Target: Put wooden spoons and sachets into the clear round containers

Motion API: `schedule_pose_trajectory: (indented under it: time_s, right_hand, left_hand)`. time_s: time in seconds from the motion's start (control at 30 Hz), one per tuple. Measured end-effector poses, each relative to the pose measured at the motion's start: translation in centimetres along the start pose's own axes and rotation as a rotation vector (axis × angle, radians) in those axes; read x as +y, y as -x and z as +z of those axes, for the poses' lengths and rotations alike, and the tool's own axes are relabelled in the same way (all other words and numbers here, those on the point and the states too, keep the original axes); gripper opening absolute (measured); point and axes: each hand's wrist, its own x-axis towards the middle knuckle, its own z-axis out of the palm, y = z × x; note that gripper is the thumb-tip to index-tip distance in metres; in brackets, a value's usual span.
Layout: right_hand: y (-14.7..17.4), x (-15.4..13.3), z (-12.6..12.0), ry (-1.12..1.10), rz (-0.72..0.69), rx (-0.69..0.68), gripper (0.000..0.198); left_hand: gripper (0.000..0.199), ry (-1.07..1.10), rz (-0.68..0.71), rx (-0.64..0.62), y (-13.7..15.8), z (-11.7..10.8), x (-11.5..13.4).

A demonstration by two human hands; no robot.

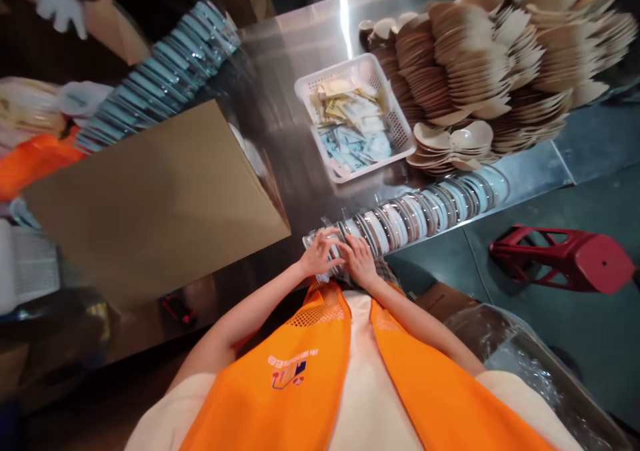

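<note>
A long row of clear, round-edged plastic packages lies along the table's near edge, pale blue and pinkish layers showing inside. At the row's left end, my left hand has its fingers curved around the end package, thumb apart from the other fingers. My right hand rests just beside it, fingers stretched out and lying on top of the row. The two hands' fingertips nearly meet. Exactly how the end package sits under the left fingers is partly hidden.
Behind the row stands a white basket of small yellow and blue packets. Brown bowl-shaped pieces are stacked at the right. A cardboard box and another package row occupy the left. A red stool lies on the floor. A gloved hand shows top left.
</note>
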Motion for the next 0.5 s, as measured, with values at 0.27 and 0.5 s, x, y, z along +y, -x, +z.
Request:
schedule_pose_trajectory:
  time_s: [0.27, 0.5]
  right_hand:
    - [-6.0, 12.3, -17.1, -0.248, 0.178, 0.321, 0.035]
    - [-19.4, 24.3, -25.7, -0.224, 0.391, 0.385, 0.019]
  left_hand:
    - [0.055, -0.087, -0.139, -0.043, -3.0, -0.6, 1.4]
    - [0.027, -0.065, -0.393, 0.210, -23.5, -3.1, -0.1]
